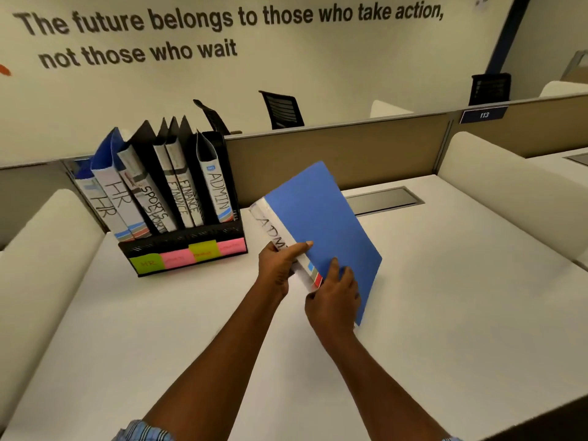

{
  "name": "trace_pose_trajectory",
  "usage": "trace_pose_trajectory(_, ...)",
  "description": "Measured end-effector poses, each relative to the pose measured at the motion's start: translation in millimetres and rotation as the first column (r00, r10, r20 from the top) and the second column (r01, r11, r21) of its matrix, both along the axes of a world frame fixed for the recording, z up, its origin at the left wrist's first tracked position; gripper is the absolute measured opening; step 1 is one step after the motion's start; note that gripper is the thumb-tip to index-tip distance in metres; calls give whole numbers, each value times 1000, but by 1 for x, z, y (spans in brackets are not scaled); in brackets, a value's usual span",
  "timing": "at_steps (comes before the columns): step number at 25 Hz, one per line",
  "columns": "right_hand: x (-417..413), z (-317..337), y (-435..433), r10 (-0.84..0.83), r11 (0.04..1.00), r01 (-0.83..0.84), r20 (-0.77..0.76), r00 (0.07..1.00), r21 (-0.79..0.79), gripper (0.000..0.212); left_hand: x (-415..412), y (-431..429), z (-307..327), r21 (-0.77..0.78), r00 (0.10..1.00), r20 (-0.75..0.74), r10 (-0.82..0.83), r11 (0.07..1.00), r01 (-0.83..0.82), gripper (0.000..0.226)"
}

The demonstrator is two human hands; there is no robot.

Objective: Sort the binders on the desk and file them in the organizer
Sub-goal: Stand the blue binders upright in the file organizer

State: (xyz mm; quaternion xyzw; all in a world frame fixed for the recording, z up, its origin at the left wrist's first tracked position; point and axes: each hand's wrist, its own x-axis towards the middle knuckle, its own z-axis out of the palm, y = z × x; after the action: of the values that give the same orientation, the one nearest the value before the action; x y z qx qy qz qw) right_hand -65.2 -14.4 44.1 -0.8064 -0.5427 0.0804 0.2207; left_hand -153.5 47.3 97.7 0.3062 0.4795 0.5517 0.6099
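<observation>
Left on the desk (pixel 445 281): black organizer (pixel 187 246), filed binders (pixel 178 186) upright inside, spines reading HR, SPORTS, FINANCE, ADMIN. Just right of it, our left hand (pixel 278 265) pinches the white ADMIN spine of a blue binder (pixel 324 218), raised and tilted. Our right hand (pixel 334 300) grasps its lower end, fingers on the cover.
</observation>
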Motion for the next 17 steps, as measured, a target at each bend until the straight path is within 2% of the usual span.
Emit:
trace_pose_trajectory(3,-35,4,10,-49,984,71,-131,990,163,73,-36,-3,22,134,996,-88,-35,990,46,50)
trace_pose_trajectory(9,-87,17,36,133,888,34,-328,935,459,63,-89,-9,61,337,965,-259,-49,932,137,55)
trace_pose_trajectory(12,-95,28,55,249,794,45,-391,886,606,55,-107,-5,84,362,914,-385,-129,890,278,68)
trace_pose_trajectory(15,-94,41,76,346,678,119,-458,819,725,55,-124,22,103,327,785,-489,-380,755,568,83)
trace_pose_trajectory(16,-93,44,86,365,655,152,-486,794,740,57,-126,35,108,277,752,-515,-410,751,599,85)
trace_pose_trajectory(17,-93,48,96,378,638,178,-506,776,749,59,-128,49,110,219,748,-550,-371,800,558,84)
